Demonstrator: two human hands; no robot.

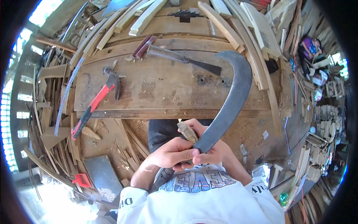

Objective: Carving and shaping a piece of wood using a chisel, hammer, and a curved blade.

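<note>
In front of my chest I hold a sickle (238,89) with a broad, dark, curved blade. Its hooked tip reaches over the bench, and its dark handle runs down toward my left forearm. My left hand (173,151) is closed round it near the base of the blade, thumb pressed on the metal. Close behind the blade, my right hand (214,149) is closed on a short piece of wood (187,130) with a narrowed, roughly cut end. The blade's lower part crosses in front of this wood and hides some of the right hand's fingers.
On the wooden bench (156,89) lie a claw hammer (99,99), a chisel (186,59) with a clear handle, and dark red rods (143,46). A toothed saw blade (186,14) pokes up at the back. Long wood strips (257,59) flank the bench. Another person (310,48) sits far right.
</note>
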